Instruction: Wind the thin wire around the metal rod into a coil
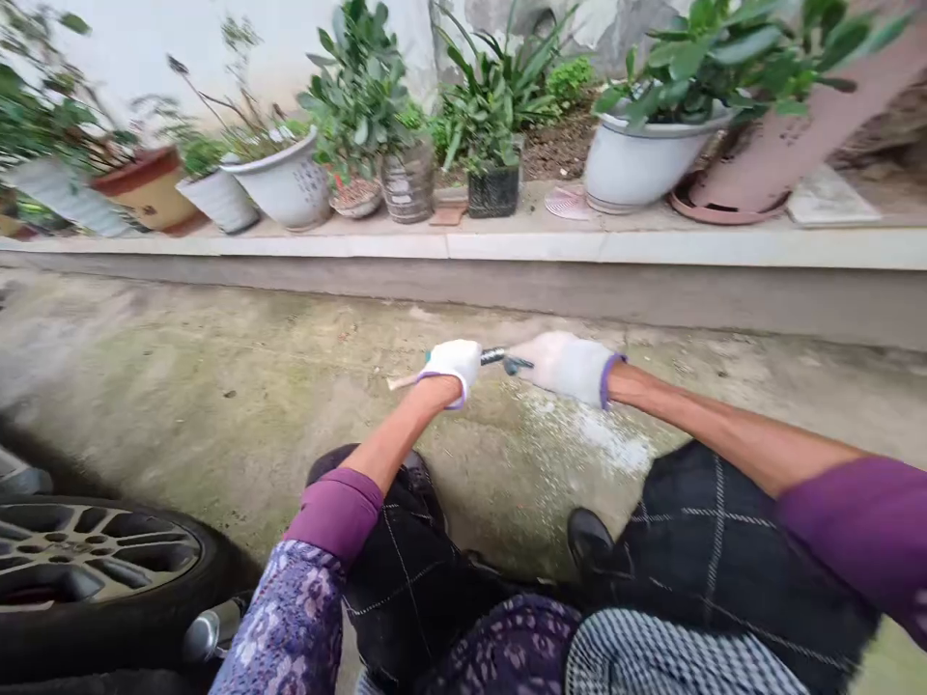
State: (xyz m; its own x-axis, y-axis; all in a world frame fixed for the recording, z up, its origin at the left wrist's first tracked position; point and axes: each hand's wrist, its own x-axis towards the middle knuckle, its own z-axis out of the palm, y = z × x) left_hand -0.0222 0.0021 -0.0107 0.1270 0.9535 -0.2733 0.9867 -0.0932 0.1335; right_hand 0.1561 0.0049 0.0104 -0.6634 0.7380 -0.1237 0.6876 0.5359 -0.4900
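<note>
My left hand [453, 367], in a white glove, is closed round a tool with a pale wooden handle [401, 381] that sticks out to the left. A short metal part of the tool [494, 356] shows between the two hands. My right hand [565, 365], also in a white glove, is closed on that metal end, where a bit of teal shows. Both hands are held out over the concrete ground [238, 386], above a whitish patch [601, 434]. What the tool is I cannot make out.
A low concrete ledge [652, 249] runs across the back with several potted plants, among them a white pot [637, 159] and a black pot [493, 190]. A car tyre [94, 569] lies at the lower left. My knees and black shoes [590, 541] fill the foreground.
</note>
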